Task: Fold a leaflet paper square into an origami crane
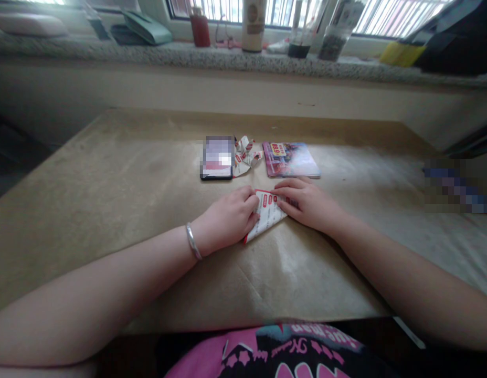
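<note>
A folded sheet of printed paper, white with red marks, lies on the brown paper-covered table right in front of me. My left hand, with a silver bangle on its wrist, has its fingers curled and pressed down on the paper's left edge. My right hand lies on the paper's right part, fingers held together and flat against it. Both hands pin the paper to the table.
Behind the hands lie a phone, a crumpled printed paper and a stack of colourful leaflets. A stone windowsill at the back holds a red cup, bottles and bags.
</note>
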Demonstrator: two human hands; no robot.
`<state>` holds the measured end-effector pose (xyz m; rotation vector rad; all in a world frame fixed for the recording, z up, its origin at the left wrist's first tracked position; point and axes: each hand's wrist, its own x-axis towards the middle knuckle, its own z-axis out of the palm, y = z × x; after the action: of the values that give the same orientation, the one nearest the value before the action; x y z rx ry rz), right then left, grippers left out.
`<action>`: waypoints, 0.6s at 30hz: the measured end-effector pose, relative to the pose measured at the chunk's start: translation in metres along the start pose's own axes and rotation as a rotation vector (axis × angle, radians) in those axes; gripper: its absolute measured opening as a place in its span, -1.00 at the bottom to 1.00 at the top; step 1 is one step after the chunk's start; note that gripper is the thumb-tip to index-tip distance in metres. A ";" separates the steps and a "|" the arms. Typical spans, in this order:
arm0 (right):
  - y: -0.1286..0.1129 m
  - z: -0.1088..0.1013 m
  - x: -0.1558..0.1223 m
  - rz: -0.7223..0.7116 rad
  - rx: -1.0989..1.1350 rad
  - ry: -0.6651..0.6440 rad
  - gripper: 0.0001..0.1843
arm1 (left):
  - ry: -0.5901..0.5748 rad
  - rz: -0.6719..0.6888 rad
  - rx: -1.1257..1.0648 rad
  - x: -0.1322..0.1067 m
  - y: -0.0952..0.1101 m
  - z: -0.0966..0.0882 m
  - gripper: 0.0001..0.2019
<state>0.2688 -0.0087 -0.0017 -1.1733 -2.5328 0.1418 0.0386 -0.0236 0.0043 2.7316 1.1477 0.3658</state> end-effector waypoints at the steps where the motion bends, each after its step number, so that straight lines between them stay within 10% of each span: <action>1: -0.002 0.001 0.001 0.036 -0.009 0.014 -0.67 | -0.004 -0.007 0.021 0.000 0.002 0.001 -0.74; 18: -0.006 0.008 0.011 0.193 0.190 0.025 -0.76 | 0.015 -0.193 -0.109 0.005 -0.003 -0.001 -0.61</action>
<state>0.2552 -0.0036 -0.0049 -1.3294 -2.3223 0.4028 0.0398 -0.0178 0.0056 2.5027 1.3399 0.4106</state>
